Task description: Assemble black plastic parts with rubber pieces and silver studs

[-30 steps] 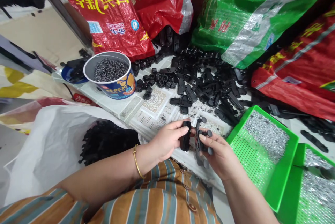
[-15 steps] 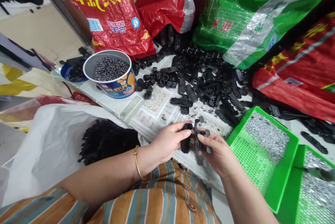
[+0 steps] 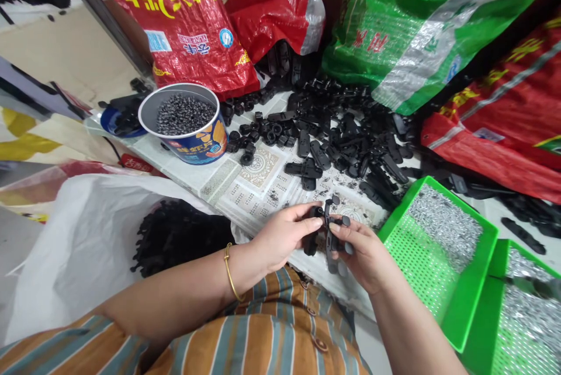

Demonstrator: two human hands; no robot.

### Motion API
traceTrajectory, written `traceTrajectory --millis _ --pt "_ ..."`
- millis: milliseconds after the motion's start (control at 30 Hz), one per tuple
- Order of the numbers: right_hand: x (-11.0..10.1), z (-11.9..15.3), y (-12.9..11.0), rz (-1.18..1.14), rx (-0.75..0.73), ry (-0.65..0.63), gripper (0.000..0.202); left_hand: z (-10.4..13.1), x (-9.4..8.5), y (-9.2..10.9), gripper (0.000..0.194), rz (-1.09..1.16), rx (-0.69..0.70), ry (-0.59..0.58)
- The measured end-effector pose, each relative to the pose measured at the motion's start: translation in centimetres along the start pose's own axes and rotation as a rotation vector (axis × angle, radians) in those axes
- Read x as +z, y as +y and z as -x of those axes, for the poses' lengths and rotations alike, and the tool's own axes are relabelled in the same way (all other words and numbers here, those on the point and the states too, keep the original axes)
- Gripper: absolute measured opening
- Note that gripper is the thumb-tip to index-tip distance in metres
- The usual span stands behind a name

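Note:
Near the front edge of the table, my left hand [image 3: 287, 233] is closed on a dark black plastic part [image 3: 312, 238], thumb on top. Just to its right, my right hand [image 3: 362, 252] pinches a long black plastic piece with round knobs [image 3: 332, 240] along it. The two parts meet or nearly meet between my hands; whether they are joined I cannot tell. Past my hands lies a heap of loose black plastic parts [image 3: 346, 135], some flat and oblong, and several short black cylinders [image 3: 248, 158].
At the left stands a tub [image 3: 193, 147] of small dark pieces. Green baskets [image 3: 432, 281] with small silvery pieces sit at the right. Red [image 3: 184, 42] and green sacks [image 3: 394, 30] line the back. A white bag [image 3: 79, 235] holding black parts is at my left.
The black parts between my hands have shifted slightly and sit a little closer together. Otherwise both hands hold nearly the same place.

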State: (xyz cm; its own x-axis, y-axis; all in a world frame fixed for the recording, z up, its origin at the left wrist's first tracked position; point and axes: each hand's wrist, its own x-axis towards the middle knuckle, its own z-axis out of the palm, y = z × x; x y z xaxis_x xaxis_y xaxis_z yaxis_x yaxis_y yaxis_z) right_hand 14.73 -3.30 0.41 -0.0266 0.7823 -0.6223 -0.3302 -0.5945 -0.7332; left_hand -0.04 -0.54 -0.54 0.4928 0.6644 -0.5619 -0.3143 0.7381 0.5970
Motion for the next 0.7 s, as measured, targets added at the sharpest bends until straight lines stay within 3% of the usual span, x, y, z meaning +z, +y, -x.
traceTrajectory --millis 167,333,700 --pt "0.1 0.05 0.08 -0.016 0.005 0.018 0.025 -0.07 -0.13 -0.1 0.035 0.046 -0.021 -0.057" --pt "0.13 0.12 0.32 -0.051 -0.01 0.023 0.022 -0.01 0.12 -0.06 0.037 0.011 0.06 -0.012" --pt "0.42 0.08 0.36 -0.071 -0.014 0.025 0.022 0.02 -0.01 -0.2 0.037 -0.004 0.073 -0.042"
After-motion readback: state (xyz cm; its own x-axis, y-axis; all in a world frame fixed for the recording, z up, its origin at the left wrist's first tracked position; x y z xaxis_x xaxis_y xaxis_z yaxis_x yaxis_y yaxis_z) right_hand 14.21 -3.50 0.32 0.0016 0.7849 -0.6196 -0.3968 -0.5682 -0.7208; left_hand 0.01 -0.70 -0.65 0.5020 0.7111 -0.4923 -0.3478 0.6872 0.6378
